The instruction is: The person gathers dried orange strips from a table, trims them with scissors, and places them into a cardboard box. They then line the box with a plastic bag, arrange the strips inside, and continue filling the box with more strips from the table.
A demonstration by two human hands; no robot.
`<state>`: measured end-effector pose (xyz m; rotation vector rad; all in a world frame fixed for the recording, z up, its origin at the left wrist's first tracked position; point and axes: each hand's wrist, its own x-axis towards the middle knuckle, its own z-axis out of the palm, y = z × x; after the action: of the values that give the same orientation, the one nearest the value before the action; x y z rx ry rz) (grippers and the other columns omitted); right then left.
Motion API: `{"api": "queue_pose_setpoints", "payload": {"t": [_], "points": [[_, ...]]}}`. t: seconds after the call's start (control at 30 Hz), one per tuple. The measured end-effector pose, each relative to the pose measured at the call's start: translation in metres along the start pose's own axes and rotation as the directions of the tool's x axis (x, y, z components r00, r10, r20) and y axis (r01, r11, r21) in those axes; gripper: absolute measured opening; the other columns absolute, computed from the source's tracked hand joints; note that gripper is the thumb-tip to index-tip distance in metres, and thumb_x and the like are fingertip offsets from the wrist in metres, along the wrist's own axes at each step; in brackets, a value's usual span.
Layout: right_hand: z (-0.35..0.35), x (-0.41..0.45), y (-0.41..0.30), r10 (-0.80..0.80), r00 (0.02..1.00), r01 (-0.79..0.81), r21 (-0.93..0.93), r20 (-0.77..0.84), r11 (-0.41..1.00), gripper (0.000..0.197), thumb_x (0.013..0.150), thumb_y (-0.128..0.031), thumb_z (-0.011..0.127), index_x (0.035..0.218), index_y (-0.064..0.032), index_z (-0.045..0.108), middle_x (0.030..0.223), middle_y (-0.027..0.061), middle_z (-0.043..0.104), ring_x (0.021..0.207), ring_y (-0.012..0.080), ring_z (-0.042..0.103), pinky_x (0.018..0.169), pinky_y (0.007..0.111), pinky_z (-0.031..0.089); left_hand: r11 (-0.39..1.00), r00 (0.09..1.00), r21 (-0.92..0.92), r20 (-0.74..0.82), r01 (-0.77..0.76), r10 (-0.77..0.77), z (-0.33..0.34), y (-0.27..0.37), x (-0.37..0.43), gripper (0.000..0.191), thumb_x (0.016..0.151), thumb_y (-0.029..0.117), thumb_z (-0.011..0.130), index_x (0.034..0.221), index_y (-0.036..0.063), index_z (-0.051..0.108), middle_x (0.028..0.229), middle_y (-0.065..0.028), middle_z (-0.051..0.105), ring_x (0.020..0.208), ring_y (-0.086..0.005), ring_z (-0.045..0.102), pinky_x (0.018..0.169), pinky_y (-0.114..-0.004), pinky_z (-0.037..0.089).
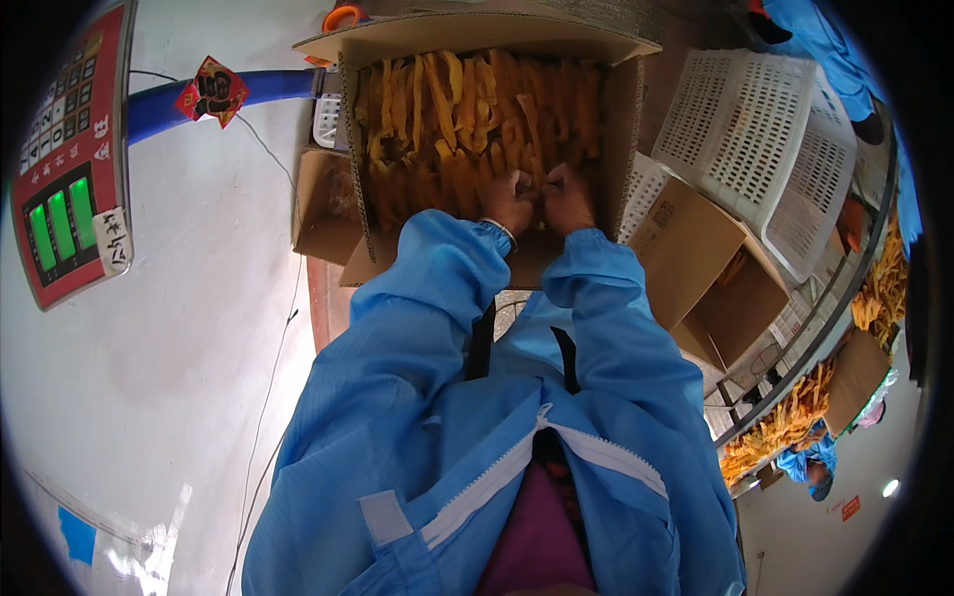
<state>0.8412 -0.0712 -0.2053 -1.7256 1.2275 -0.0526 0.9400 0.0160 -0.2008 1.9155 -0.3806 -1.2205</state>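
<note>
An open cardboard box [626,141] lies before me, packed with rows of orange dried strips [447,97], which look like dried sweet potato. Both hands reach into its near part. My left hand [509,203] has its fingers bent and pinched at the side of one orange strip [537,176]. Facing it closely, my right hand [568,200] pinches at the same strip from the other side. The fingertips are partly hidden by the knuckles. More strips stand side by side left of my left hand.
Left is a scale display [71,171] on a blue pole [276,86], near a smaller cardboard box [320,208]. Right are a white perforated plastic basket [730,127] and another open cardboard box [689,253]. Farther right, strips [782,425] lie heaped near a person in blue [809,462].
</note>
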Motion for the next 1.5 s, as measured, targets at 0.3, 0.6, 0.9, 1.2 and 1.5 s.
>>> {"api": "queue_pose_setpoints", "payload": {"t": [0.3,0.6,0.9,1.2,1.5], "points": [[-0.005,-0.024,-0.013,0.005,0.999,0.001,0.191,-0.033,0.982,0.01,0.079,-0.003,0.06,0.089,-0.0031,0.059,0.08,0.0087,0.062,0.076,0.0155,0.058,0.07,0.032,0.048,0.998,0.973,0.059,-0.229,0.021,-0.007,-0.144,-0.038,-0.01,0.015,0.083,0.005,0.064,0.097,0.0011,0.058,0.08,-0.007,0.061,0.076,-0.013,0.059,0.063,-0.029,0.048],[0.043,-0.044,-0.056,-0.166,0.984,0.152,0.196,0.056,0.969,0.008,0.074,-0.001,0.059,0.081,-0.0044,0.057,0.071,0.0141,0.06,0.066,0.0302,0.061,0.062,0.039,0.049,0.954,0.947,0.1,-0.187,0.281,-0.26,-0.156,-0.07,0.008,0.026,0.083,0.007,0.063,0.108,0.0025,0.058,0.094,-0.0194,0.064,0.087,-0.0302,0.064,0.076,-0.043,0.051],[0.134,-0.021,-0.068,-0.076,0.996,0.076,-0.008,-0.044,0.997,0.005,0.075,-0.003,0.061,0.078,-0.005,0.058,0.078,0.0172,0.062,0.074,0.0344,0.063,0.061,0.041,0.049,0.771,0.972,0.635,-0.146,-0.052,0.186,-0.156,-0.079,0.015,0.021,0.079,0.005,0.058,0.099,0.002,0.059,0.098,-0.0251,0.062,0.095,-0.0428,0.059,0.081,-0.049,0.048],[0.13,-0.029,-0.095,-0.078,0.997,0.077,-0.255,0.006,0.964,0.024,0.079,-0.013,0.064,0.101,-0.0059,0.055,0.092,0.0232,0.063,0.087,0.0406,0.062,0.071,0.048,0.051,0.857,0.954,0.463,-0.074,-0.226,0.291,-0.147,-0.047,0.01,0.014,0.082,0.009,0.059,0.095,0.0044,0.055,0.09,-0.019,0.061,0.086,-0.0376,0.06,0.074,-0.043,0.048],[0.142,-0.011,-0.062,-0.116,0.971,0.17,-0.266,0.207,0.949,0.035,0.076,-0.017,0.071,0.106,-0.0029,0.057,0.09,0.0242,0.066,0.084,0.0415,0.064,0.069,0.048,0.052,0.855,0.984,0.518,-0.157,0.007,0.087,-0.138,-0.017,0.03,0.019,0.079,0.004,0.061,0.097,0.0007,0.055,0.091,-0.024,0.061,0.09,-0.0433,0.059,0.077,-0.046,0.047]]}}
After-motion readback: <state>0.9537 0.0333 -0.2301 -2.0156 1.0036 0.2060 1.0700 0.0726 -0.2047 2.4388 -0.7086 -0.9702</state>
